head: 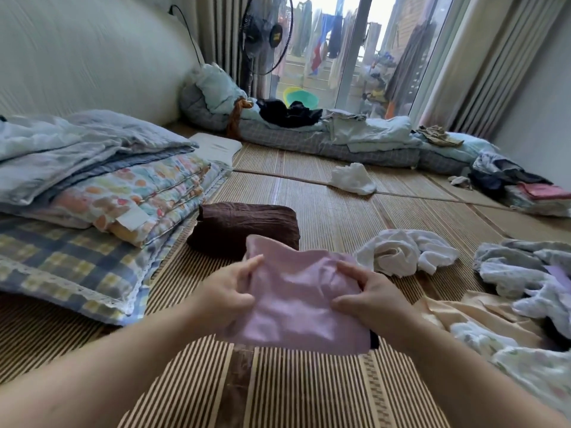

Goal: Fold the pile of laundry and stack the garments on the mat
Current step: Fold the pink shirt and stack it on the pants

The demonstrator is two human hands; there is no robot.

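Note:
A small pink garment (296, 301) is held up just above the striped bamboo mat (278, 390), low in the middle of the view. My left hand (228, 291) grips its left edge and my right hand (367, 295) grips its right edge, thumbs on top. Right behind it a folded dark brown garment (247, 223) lies on the mat. To the right lie a crumpled white cloth (401, 251) and a loose pile of pale floral laundry (531, 291) over a peach fabric (463, 313).
Folded quilts and a checked pillow (92, 211) are stacked at the left. A white rag (352, 179) lies mid-mat. Bedding and dark clothes (290, 114) line the far side by the fan (265, 35) and glass door. More clothes (525, 186) sit at the right wall.

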